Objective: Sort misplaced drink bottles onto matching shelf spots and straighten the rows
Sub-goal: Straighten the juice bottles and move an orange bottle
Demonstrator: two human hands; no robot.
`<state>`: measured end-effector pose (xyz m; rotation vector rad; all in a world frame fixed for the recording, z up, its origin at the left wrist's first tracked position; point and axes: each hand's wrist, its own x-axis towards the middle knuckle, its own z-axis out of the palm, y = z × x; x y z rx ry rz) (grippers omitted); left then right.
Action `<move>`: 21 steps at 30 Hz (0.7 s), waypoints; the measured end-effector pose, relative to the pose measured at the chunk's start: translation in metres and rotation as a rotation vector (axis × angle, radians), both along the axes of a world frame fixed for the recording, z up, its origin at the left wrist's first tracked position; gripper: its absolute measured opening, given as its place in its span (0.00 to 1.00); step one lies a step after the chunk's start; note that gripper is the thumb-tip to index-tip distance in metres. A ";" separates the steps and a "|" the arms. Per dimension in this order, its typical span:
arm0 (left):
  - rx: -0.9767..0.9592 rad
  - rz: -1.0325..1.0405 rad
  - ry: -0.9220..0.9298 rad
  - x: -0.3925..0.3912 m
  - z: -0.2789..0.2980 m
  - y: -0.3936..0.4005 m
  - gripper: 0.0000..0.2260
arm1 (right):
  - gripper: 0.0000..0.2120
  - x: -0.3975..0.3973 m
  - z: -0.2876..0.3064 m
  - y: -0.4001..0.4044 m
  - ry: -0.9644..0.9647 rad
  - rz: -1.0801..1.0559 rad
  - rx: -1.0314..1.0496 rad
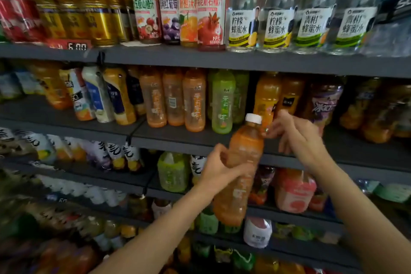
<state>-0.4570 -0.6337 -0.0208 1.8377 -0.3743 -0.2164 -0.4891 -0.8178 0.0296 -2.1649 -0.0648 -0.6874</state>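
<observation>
Orange and full, the bottle held in front of the middle shelf feels heavy and slick, so my left hand grips its waist while my right hand pinches its shoulder just below the white cap.

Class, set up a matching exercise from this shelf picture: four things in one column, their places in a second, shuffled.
Things
1. gold cans
2. pomegranate juice
3. green bottle
4. white-capped orange bottle

Places
A. second shelf, right of three orange bottles
B. gripped by the left hand
C. top shelf, left part
D. top shelf, left of the honey waters

Pairs: 1-C, 2-D, 3-A, 4-B
</observation>
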 end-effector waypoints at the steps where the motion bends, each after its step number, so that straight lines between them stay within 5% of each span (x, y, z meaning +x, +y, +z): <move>1: -0.040 0.064 0.059 0.001 -0.002 0.011 0.20 | 0.21 0.003 -0.005 0.007 0.099 -0.019 -0.096; 5: -0.276 0.278 0.203 0.008 0.004 0.047 0.17 | 0.11 0.006 -0.023 0.031 0.341 -0.001 -0.398; 16: -0.354 0.438 0.149 0.007 0.016 0.087 0.18 | 0.03 -0.005 -0.008 0.055 0.329 0.010 -0.353; 21: -0.355 0.357 0.110 -0.005 0.021 0.078 0.19 | 0.10 -0.020 0.008 0.061 0.342 0.072 -0.329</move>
